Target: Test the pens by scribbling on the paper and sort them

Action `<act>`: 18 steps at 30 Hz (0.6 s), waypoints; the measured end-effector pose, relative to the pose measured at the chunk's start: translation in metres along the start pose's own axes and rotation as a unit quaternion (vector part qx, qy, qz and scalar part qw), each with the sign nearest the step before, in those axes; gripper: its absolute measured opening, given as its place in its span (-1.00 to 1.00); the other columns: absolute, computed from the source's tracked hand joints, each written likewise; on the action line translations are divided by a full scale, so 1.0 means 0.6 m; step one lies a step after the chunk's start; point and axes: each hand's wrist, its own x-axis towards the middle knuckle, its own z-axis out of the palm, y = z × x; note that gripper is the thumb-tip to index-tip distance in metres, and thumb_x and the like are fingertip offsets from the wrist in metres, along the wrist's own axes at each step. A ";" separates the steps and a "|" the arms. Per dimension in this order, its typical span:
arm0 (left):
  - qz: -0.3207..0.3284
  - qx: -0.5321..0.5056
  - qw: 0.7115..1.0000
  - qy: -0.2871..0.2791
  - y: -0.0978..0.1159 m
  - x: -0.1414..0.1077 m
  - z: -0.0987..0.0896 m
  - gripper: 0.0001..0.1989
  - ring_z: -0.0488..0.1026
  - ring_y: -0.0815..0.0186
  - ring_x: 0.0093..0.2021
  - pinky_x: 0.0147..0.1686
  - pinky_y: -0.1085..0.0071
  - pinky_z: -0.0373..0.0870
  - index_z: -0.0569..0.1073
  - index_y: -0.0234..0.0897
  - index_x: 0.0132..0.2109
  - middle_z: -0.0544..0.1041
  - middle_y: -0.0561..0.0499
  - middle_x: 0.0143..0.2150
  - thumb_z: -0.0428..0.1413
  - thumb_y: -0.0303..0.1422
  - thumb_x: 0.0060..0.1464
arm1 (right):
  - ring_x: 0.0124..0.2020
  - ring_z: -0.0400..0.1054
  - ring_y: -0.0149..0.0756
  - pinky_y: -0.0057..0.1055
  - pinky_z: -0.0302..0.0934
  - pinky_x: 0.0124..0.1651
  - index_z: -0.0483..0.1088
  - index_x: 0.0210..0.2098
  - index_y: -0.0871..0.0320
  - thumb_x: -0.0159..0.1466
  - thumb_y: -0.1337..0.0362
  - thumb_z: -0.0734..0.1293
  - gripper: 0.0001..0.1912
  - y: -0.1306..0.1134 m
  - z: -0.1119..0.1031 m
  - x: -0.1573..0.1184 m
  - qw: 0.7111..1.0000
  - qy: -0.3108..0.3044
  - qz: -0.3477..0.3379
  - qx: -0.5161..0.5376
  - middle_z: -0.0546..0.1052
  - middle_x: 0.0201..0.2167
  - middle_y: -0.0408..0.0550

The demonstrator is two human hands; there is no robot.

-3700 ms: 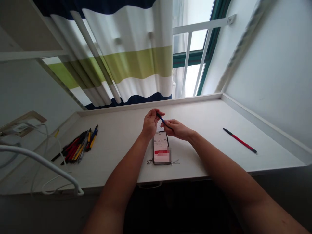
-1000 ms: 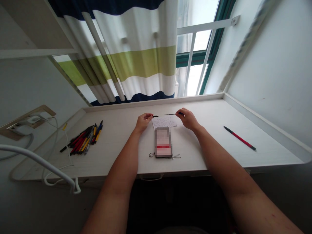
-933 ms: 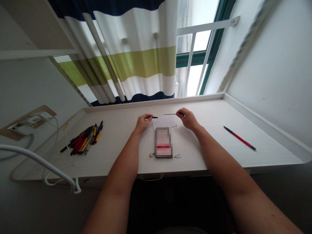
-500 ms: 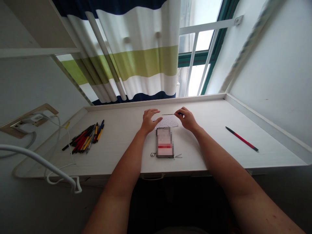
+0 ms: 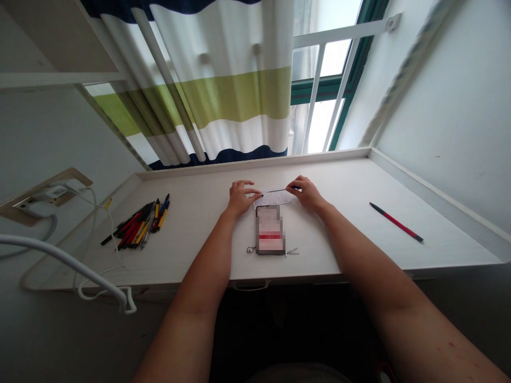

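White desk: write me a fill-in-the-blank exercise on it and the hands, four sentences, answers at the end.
1. The pile of pens lies toward the ____ end of the desk.
2. The lone pen at the other end has a ____ middle section.
3. The phone lies ____ the paper and the desk's front edge.
4. The thin dark rod points from the right hand toward the ____ hand.

Missing words: left; red; between; left
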 end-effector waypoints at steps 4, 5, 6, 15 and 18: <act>-0.005 0.009 0.999 -0.046 -0.012 -0.002 0.006 -0.94 0.21 -0.10 0.28 0.36 -0.14 0.05 0.72 -0.01 -0.30 0.56 -0.03 0.15 0.40 -0.26 0.01 | -0.08 0.34 -0.03 -0.07 0.28 0.05 0.65 -0.27 0.02 0.31 0.18 0.40 -0.85 0.012 0.013 0.000 0.998 -0.045 0.018 -0.047 0.51 -0.21 0.05; -0.005 0.010 0.999 -0.052 -0.013 -0.002 0.007 -0.93 0.21 -0.11 0.29 0.36 -0.16 0.04 0.72 -0.02 -0.30 0.55 -0.03 0.16 0.40 -0.25 0.00 | -0.06 0.33 -0.01 -0.04 0.26 0.07 0.66 -0.26 0.01 0.31 0.18 0.41 -0.85 0.012 0.015 0.000 0.997 -0.053 0.025 -0.057 0.52 -0.19 0.06; -0.005 0.009 0.998 -0.057 -0.013 -0.002 0.007 -0.92 0.20 -0.12 0.29 0.37 -0.17 0.04 0.72 -0.03 -0.30 0.55 -0.04 0.17 0.40 -0.25 -0.02 | -0.03 0.33 0.01 -0.01 0.24 0.10 0.66 -0.24 0.00 0.31 0.17 0.41 -0.85 0.011 0.016 0.000 0.996 -0.060 0.032 -0.065 0.53 -0.17 0.06; -0.072 -0.140 0.982 0.107 -0.027 0.008 -0.009 -0.71 0.40 0.09 0.23 0.36 0.13 0.18 0.67 -0.20 -0.13 0.61 -0.14 0.07 0.14 -0.13 0.29 | 0.20 0.31 0.03 0.03 0.17 0.28 0.55 0.09 0.05 0.40 -0.01 0.31 -0.59 0.026 0.013 0.000 0.998 0.003 0.067 -0.013 0.54 0.10 0.12; -0.158 -0.185 0.952 0.184 -0.042 0.012 -0.016 -0.55 0.44 0.09 0.23 0.31 0.19 0.22 0.64 -0.27 -0.08 0.62 -0.20 0.09 0.02 -0.03 0.35 | 0.29 0.28 0.01 0.03 0.11 0.34 0.48 0.18 0.10 0.48 -0.04 0.14 -0.49 0.040 0.019 0.007 0.994 0.058 0.089 0.003 0.50 0.21 0.15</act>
